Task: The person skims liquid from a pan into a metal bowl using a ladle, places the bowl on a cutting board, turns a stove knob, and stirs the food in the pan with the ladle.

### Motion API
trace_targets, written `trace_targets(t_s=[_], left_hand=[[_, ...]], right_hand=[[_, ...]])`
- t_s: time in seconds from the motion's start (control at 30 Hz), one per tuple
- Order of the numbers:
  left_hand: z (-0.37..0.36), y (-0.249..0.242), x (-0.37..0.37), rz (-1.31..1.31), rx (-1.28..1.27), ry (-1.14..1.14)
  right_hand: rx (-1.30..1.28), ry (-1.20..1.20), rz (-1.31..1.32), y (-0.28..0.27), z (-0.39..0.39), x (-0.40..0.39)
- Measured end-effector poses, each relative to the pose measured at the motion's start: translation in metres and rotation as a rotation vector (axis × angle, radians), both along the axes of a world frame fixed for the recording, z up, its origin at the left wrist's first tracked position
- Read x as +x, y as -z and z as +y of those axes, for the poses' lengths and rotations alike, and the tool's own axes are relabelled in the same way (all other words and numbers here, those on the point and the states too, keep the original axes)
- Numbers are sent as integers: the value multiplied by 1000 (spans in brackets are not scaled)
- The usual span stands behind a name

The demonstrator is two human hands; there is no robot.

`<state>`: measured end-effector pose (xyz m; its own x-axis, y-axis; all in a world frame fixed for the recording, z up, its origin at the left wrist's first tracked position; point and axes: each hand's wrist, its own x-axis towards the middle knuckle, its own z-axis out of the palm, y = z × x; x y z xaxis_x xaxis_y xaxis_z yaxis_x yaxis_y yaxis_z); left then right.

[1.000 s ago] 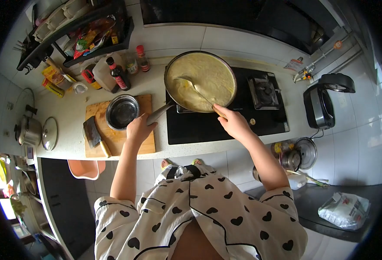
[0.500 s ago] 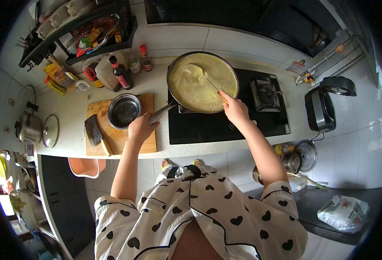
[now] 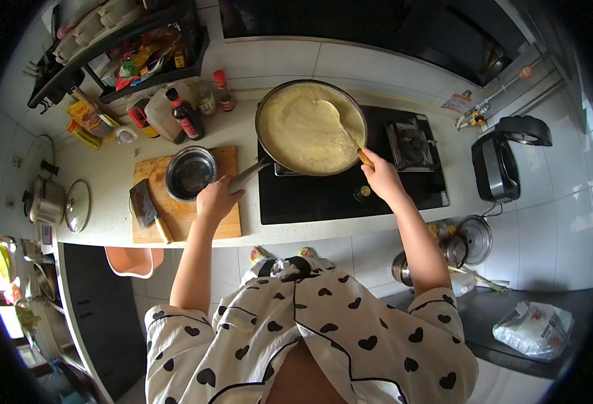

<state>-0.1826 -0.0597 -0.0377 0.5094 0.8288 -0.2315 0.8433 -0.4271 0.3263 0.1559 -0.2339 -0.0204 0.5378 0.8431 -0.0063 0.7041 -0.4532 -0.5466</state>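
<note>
A large wok [image 3: 261,138] full of a thick, pale yellow mixture [image 3: 296,131] sits over the left burner of the black stove. My left hand [image 3: 217,199] is closed around the grey end of the wok's handle [image 3: 248,176]. In my right hand [image 3: 381,174] is the wooden handle of a metal ladle [image 3: 340,124], whose head rests in the mixture near the wok's upper right. Beside my left hand stands a metal bowl [image 3: 191,174] on a wooden cutting board [image 3: 222,225]. A cleaver [image 3: 147,205] lies on the board's left part.
Sauce bottles [image 3: 184,116] line the wall at the left. The right burner [image 3: 411,146] is bare, and a black rice cooker [image 3: 496,165] with its lid up stands further right. A lidded pot [image 3: 45,200] and a glass lid [image 3: 78,205] are at the far left.
My right hand has moved right and slightly down. The ladle's head has swept from the wok's middle to the right through the mixture. My left hand stays on the handle.
</note>
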Motion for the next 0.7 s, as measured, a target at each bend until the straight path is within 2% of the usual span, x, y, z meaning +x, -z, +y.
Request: trace_targets(t_s=[0.13, 0.23, 0.33, 0.4, 0.53, 0.7], left_hand=[[-3, -8, 2, 28, -5, -9], [-1, 5, -3, -99, 61, 17], [-1, 8, -4, -117, 79, 13], [-1, 8, -4, -114, 75, 9], [1, 9, -3, -114, 74, 15], [1, 9, -3, -109, 72, 12]], right_hand=[[18, -17, 126, -6, -7, -8], [43, -41, 235, -1, -10, -11], [-1, -20, 339, -2, -11, -20], [-108, 51, 530, -10, -10, -28], [-65, 52, 725, -13, -10, -41], [-85, 48, 844, -19, -11, -53]])
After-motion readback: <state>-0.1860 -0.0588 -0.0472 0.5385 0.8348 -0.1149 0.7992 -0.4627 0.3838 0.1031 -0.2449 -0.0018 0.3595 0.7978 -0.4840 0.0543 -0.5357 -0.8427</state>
